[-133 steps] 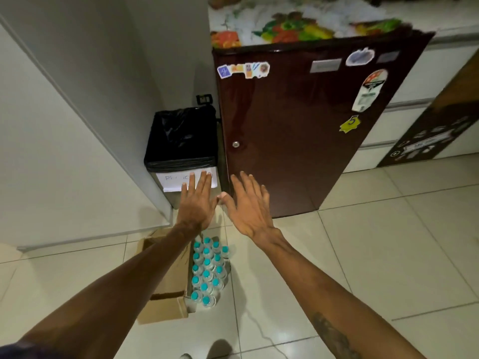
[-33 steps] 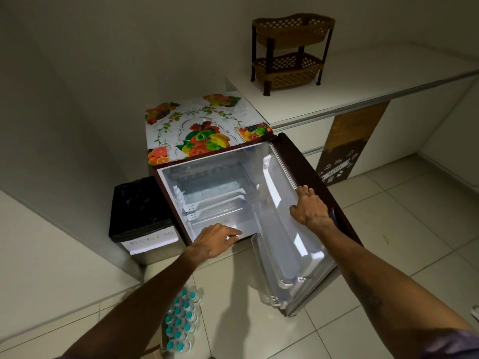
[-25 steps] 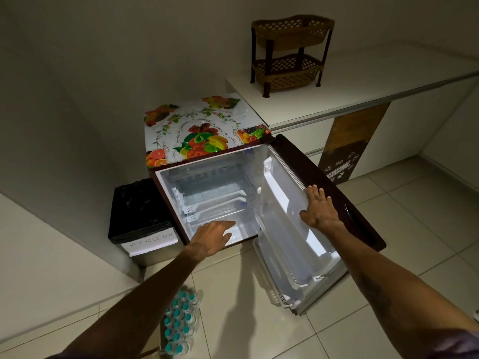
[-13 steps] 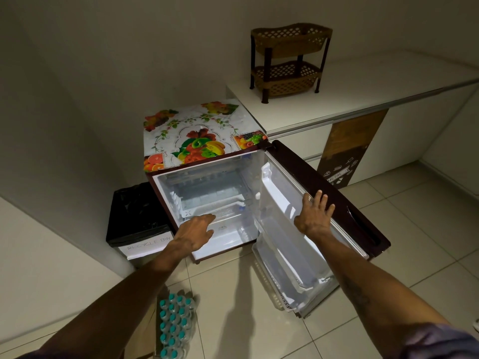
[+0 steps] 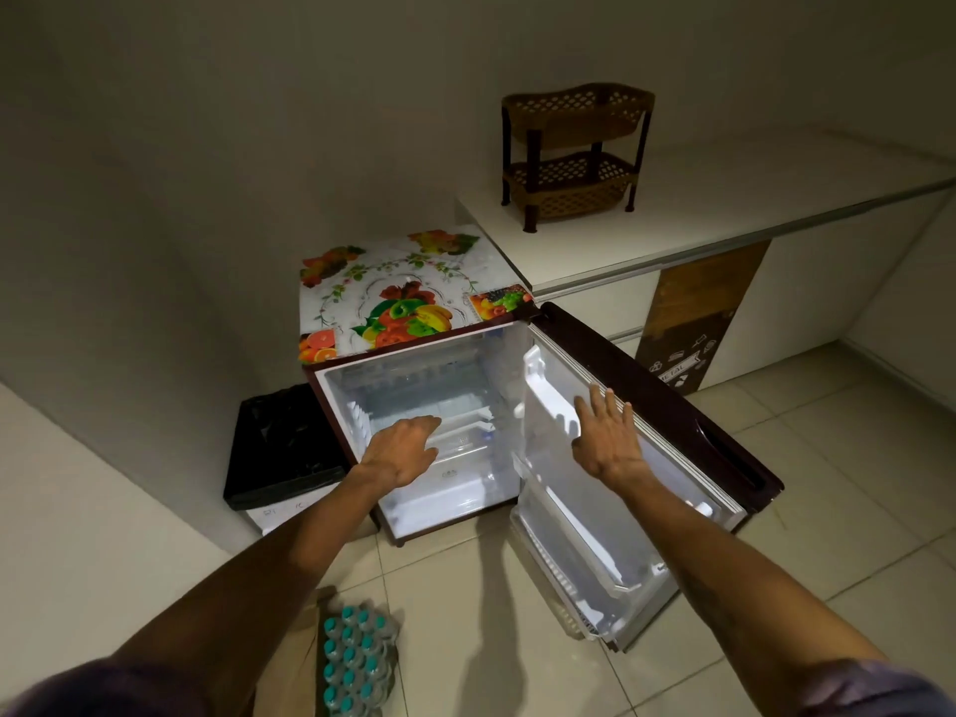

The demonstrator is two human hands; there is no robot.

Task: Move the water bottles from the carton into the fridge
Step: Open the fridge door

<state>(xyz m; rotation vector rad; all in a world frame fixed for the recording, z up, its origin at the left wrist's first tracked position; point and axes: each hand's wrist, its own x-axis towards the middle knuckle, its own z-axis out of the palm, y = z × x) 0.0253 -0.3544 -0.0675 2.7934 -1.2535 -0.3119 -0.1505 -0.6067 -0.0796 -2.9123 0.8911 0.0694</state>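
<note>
Water bottles (image 5: 354,664) untouched; left hand (image 5: 406,450), right hand (image 5: 608,439) flat, empty before fridge (image 5: 445,507); panel (image 5: 693,323) reads "METAL".

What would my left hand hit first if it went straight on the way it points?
Your left hand would likely meet the clear shelf inside the open fridge; depth is unclear.

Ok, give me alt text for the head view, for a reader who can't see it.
A person's left hand reaches into an open mini fridge while the right hand lies flat on its swung-open door. Teal-capped water bottles stand packed together on the floor tiles below.
</note>
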